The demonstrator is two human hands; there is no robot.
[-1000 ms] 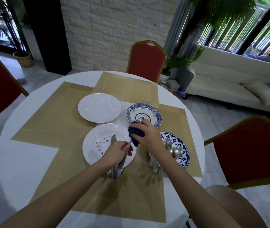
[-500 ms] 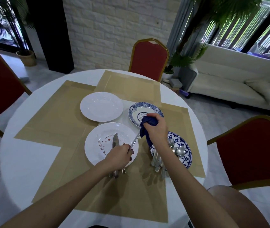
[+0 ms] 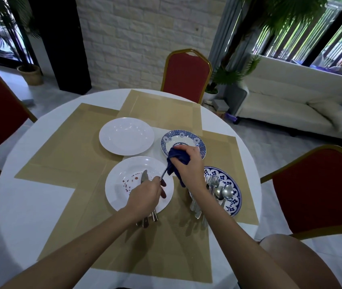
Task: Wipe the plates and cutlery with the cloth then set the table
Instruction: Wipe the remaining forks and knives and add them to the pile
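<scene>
The task looks early. The left hand (image 3: pixel 145 197) grips a bundle of cutlery (image 3: pixel 144 177) over the stained white plate (image 3: pixel 118 197). The right hand (image 3: pixel 187 166) squeezes the blue cloth (image 3: pixel 174 161) around one piece. More cutlery (image 3: pixel 223 192) lies at 3 o'clock of it. No place seems set yet.

3 red chairs (image 3: pixel 186 74), white sofa (image 3: pixel 280 113), potted palm (image 3: pixel 29 74), brick wall (image 3: pixel 145 38)

Cutlery (image 3: pixel 227 192) lies on the rightmost plate (image 3: pixel 225 176).
</scene>
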